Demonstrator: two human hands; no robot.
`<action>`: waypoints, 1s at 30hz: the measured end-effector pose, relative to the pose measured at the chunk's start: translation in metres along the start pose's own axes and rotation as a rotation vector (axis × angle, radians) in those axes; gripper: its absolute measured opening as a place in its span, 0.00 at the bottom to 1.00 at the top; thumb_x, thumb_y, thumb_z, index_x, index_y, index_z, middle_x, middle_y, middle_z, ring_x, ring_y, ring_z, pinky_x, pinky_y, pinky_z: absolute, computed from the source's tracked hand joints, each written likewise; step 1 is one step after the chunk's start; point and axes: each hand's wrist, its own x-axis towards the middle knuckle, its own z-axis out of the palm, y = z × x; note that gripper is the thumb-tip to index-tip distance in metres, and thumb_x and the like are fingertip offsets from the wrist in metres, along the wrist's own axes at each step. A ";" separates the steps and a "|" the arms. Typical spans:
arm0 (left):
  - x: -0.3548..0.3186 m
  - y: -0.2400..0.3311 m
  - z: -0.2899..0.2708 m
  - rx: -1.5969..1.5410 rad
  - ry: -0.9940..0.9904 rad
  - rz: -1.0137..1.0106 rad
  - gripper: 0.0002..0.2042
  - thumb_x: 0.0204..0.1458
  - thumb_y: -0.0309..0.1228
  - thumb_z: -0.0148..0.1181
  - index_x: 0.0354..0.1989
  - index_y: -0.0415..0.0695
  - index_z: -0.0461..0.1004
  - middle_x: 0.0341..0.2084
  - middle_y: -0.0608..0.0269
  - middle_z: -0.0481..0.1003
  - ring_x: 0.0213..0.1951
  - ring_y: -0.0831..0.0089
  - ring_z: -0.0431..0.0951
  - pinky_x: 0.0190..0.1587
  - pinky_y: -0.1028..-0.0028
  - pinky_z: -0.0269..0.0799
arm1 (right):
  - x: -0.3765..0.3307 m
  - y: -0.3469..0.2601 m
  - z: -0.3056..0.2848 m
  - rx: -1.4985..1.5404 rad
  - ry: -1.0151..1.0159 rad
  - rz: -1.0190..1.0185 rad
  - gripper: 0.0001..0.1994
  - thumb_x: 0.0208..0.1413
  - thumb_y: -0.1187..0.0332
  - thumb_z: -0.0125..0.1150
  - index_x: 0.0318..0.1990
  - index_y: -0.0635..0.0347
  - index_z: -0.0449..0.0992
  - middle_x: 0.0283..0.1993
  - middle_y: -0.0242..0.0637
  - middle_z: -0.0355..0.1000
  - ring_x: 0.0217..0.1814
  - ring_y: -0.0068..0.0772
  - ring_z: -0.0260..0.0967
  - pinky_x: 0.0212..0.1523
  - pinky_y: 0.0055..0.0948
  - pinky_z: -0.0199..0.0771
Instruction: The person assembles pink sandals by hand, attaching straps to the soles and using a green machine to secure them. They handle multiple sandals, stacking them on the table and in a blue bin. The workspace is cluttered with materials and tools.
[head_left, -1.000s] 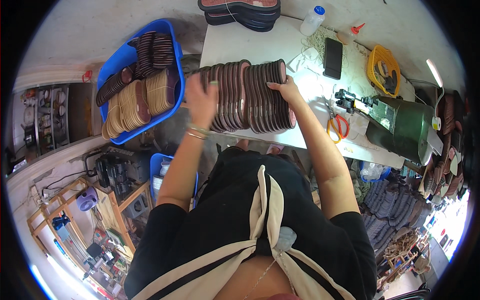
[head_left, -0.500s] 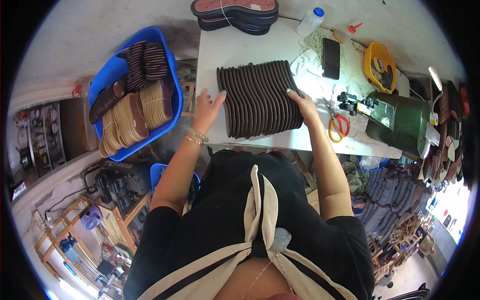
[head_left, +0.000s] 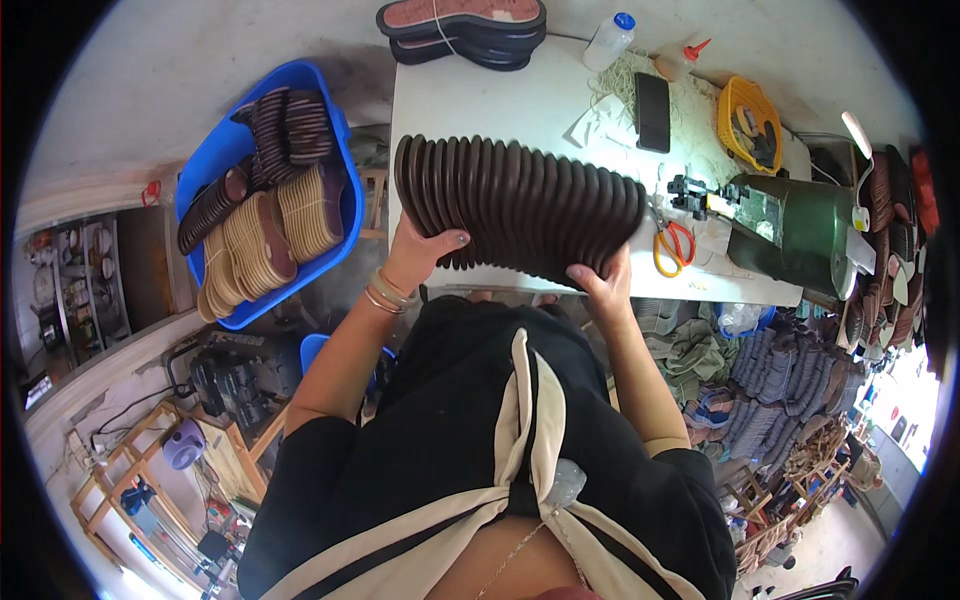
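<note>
A long row of dark brown shoe soles [head_left: 520, 205], packed face to face on edge, is lifted and tilted over the near part of the white table [head_left: 470, 95]. My left hand [head_left: 418, 256] grips its left end from below, thumb lying along the near side. At the right end, my right hand [head_left: 606, 286] clasps the row, with its thumb in front and its other fingers mostly hidden behind the soles. Close to the right hand lie scissors [head_left: 672, 247] with orange and red handles.
A blue basket [head_left: 352, 200] of brown and tan soles stands left of the table. At the back are tied large soles [head_left: 465, 45], a white bottle [head_left: 609, 42], and a phone [head_left: 653, 112]. A yellow basket [head_left: 728, 130] and a dark green bin [head_left: 815, 230] occupy the right.
Both hands have closed around the row of soles and raised it off the table, bringing it nearer to me. The row has turned, its right end now lower.
</note>
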 end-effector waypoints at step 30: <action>0.005 -0.054 0.003 0.644 -0.453 0.199 0.40 0.36 0.25 0.74 0.62 0.41 0.61 0.60 0.52 0.63 0.64 0.59 0.62 0.66 0.64 0.56 | -0.048 0.086 -0.031 -0.632 0.036 -0.282 0.37 0.36 0.60 0.75 0.57 0.57 0.67 0.67 0.46 0.57 0.74 0.54 0.46 0.70 0.47 0.50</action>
